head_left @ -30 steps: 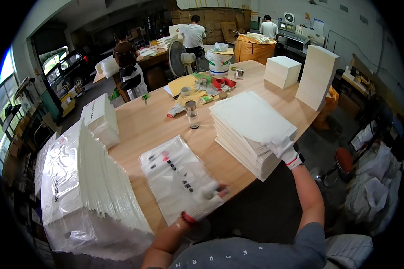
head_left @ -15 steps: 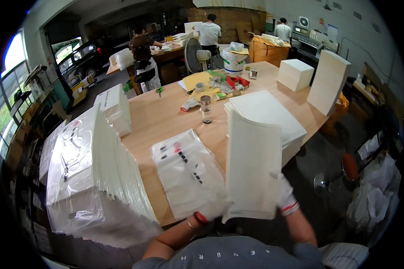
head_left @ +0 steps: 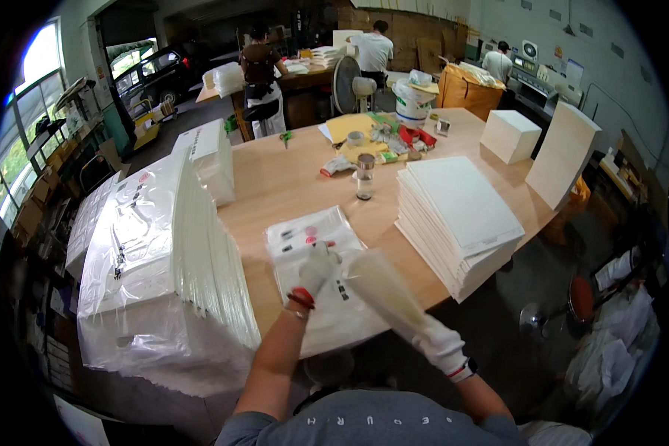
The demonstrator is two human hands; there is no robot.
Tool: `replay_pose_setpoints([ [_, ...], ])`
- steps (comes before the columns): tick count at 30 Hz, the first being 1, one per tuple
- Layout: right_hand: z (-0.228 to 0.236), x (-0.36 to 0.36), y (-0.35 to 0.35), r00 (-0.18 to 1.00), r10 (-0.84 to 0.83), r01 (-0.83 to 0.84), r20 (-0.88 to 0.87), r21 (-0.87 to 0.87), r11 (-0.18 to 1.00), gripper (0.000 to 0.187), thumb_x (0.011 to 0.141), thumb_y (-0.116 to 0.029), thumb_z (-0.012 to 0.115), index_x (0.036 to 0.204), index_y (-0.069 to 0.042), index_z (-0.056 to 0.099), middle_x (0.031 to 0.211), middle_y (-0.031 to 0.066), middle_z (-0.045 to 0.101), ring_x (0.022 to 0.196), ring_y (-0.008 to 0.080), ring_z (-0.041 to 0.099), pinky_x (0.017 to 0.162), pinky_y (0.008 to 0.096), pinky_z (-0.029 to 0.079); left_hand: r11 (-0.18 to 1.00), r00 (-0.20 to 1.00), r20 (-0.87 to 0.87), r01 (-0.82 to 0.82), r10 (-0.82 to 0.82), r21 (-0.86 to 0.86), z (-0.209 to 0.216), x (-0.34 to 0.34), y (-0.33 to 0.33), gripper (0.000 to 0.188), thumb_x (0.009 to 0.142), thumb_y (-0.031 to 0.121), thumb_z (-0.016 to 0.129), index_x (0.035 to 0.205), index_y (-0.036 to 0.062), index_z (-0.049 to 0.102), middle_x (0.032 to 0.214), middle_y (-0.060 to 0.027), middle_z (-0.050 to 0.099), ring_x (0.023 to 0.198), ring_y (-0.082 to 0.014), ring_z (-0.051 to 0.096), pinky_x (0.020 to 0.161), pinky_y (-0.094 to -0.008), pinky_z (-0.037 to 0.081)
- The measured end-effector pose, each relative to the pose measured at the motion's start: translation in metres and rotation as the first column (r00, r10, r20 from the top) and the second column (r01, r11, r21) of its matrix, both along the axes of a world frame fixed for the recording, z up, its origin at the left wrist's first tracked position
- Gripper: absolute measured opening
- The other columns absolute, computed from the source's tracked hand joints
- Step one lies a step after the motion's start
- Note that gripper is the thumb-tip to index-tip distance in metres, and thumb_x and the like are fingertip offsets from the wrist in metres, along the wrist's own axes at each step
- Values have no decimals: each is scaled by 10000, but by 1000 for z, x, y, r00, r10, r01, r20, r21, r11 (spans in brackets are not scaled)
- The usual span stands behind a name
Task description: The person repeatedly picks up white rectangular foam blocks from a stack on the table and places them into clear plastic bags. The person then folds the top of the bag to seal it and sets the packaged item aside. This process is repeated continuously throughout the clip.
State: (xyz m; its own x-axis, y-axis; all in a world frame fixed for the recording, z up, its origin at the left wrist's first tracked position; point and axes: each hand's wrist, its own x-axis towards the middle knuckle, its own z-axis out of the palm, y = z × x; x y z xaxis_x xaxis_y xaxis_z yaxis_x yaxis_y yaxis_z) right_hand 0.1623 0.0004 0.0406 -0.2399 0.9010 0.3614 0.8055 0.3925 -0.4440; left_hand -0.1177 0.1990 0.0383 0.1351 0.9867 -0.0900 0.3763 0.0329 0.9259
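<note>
White-gloved, the right hand [head_left: 440,348] has its fingers closed on curled paper [head_left: 381,288], whose far end is over the plastic bags [head_left: 343,321] on the counter [head_left: 297,178]. The left hand [head_left: 319,269] is at those bags; I cannot tell whether its fingers pinch one. Right of them stands a paper stack [head_left: 464,212].

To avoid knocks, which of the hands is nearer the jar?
Left. The left hand, over the bags, is on the jar's near left side; the right hand, holding paper, is farther off toward the torso, to the jar's right.
</note>
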Motion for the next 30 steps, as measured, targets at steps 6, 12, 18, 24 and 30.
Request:
replay_pose_setpoints([
  [6, -85, -27, 82, 923, -38, 211, 383, -420, 883, 390, 707, -331, 651, 993, -70, 603, 952, 151, 623, 858, 319, 622, 706, 393, 501, 781, 904, -317, 412, -286, 470, -22, 111, -102, 490, 752, 157, 593, 1212, 44, 467, 899, -159, 593, 847, -334, 566, 707, -435, 470],
  [12, -97, -66, 126, 894, -424, 407, -145, -131, 904, 710, 691, -403, 680, 1261, -97, 387, 1207, 190, 481, 1044, 353, 540, 855, 421, 448, 918, 804, -574, 331, -153, 219, -124, 40, -84, 411, 728, 131, 585, 1132, 69, 544, 895, -149, 594, 814, -332, 554, 707, -428, 476],
  [18, -110, -75, 163, 999, -30, 42, 34, -414, 909, 598, 798, -300, 565, 1317, -148, 310, 1309, 153, 348, 1043, 406, 512, 831, 470, 445, 772, 807, -548, 200, 220, 603, -163, -19, -68, 319, 733, 90, 551, 1051, 113, 568, 931, -110, 582, 769, -293, 570, 651, -396, 485],
  [24, -108, -107, 151, 969, -91, 198, 230, -502, 842, 460, 870, -249, 448, 1288, -116, 310, 1250, 210, 433, 1014, 378, 555, 782, 500, 461, 806, 777, -628, 389, -27, 446, -140, -10, -80, 338, 763, 80, 553, 1098, 70, 503, 1019, -154, 567, 857, -337, 584, 713, -394, 486],
  [30, -118, -77, 180, 942, -146, 299, 303, -556, 775, 487, 901, -251, 367, 1348, -99, 248, 956, 188, 631, 843, 365, 620, 699, 513, 475, 854, 866, -175, -394, 468, 339, -163, -71, -79, 304, 770, 85, 527, 1067, 24, 512, 885, -148, 543, 824, -311, 554, 766, -386, 454],
])
